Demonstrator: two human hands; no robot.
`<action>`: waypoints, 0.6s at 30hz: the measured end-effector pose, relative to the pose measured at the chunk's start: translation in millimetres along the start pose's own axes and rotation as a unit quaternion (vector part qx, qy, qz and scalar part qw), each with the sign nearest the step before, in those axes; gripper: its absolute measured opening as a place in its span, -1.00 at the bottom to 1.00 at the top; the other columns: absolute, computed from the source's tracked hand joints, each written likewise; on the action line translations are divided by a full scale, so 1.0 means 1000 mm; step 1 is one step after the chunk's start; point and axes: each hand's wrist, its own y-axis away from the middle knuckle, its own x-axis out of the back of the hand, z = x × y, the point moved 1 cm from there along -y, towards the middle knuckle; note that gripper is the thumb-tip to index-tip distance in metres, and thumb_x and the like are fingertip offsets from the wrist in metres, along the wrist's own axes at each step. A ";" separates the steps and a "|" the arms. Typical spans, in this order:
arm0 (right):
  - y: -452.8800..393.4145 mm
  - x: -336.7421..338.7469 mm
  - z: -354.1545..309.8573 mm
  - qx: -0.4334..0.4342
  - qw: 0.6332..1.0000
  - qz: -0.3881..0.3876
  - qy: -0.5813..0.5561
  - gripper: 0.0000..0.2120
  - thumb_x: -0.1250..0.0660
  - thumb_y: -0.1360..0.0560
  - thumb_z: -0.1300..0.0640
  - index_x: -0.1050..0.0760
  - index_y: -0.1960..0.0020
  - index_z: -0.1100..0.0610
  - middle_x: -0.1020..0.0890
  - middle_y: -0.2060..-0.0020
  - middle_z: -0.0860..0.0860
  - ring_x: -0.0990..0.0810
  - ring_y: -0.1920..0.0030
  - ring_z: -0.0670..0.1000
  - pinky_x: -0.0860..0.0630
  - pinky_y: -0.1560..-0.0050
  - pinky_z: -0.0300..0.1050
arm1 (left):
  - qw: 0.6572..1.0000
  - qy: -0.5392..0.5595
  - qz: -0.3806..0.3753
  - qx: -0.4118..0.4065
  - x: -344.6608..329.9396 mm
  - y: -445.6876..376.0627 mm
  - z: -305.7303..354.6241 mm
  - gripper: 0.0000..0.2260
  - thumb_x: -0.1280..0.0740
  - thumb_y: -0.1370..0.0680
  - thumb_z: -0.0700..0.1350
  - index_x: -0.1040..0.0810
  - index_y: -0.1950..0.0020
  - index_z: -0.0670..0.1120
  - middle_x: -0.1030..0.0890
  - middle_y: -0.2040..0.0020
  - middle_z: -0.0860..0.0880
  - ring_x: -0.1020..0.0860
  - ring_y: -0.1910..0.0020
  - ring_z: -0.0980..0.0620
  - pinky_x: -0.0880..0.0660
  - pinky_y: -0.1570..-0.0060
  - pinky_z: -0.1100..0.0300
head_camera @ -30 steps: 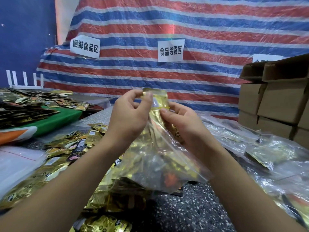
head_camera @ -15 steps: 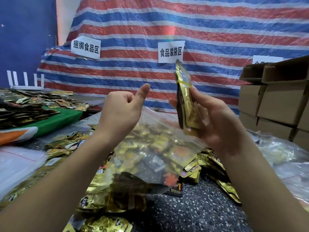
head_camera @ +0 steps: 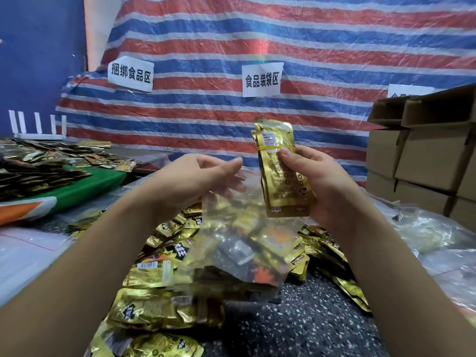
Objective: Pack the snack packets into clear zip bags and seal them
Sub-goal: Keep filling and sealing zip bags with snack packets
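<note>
While the right hand (head_camera: 332, 186) grips a rubber-banded bundle of gold snack packets (head_camera: 282, 171) upright above the hanging clear zip bag (head_camera: 242, 235), the left hand (head_camera: 195, 181), loosely curled at its mouth, apparently must spread the opening for loading.

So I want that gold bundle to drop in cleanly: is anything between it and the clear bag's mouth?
Nothing solid visible does. The banded bundle of gold packets in the right hand sits just above the clear zip bag, whose top the left hand holds. Whether the mouth is spread wide enough is unclear.
</note>
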 end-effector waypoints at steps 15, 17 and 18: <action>0.004 0.012 -0.028 0.071 0.950 0.025 -0.304 -0.77 -0.18 -0.65 0.13 -0.56 -0.11 0.21 -0.71 0.14 0.09 -0.73 0.12 0.05 -0.66 0.13 0.01 | 0.997 0.006 -0.001 -0.075 -0.008 0.000 -0.004 -0.88 -0.53 -0.27 -0.02 -0.70 0.30 -0.04 -0.63 0.39 0.01 -0.54 0.40 0.18 -0.46 0.37 0.37; 0.006 0.012 -0.030 0.085 0.965 0.034 -0.247 -0.80 -0.17 -0.65 0.15 -0.53 -0.14 0.19 -0.71 0.15 0.06 -0.72 0.12 0.03 -0.66 0.11 0.05 | 0.997 0.006 0.007 -0.078 -0.009 0.000 -0.005 -0.87 -0.54 -0.26 -0.02 -0.68 0.32 -0.04 -0.62 0.39 0.00 -0.55 0.39 0.16 -0.47 0.35 0.35; 0.006 0.011 -0.030 0.092 0.974 0.042 -0.204 -0.83 -0.19 -0.64 0.16 -0.51 -0.15 0.17 -0.70 0.15 0.05 -0.71 0.12 0.03 -0.66 0.12 0.08 | 0.997 0.006 0.011 -0.079 -0.009 0.000 -0.005 -0.87 -0.54 -0.27 -0.03 -0.67 0.33 -0.05 -0.61 0.39 0.00 -0.55 0.39 0.16 -0.47 0.36 0.34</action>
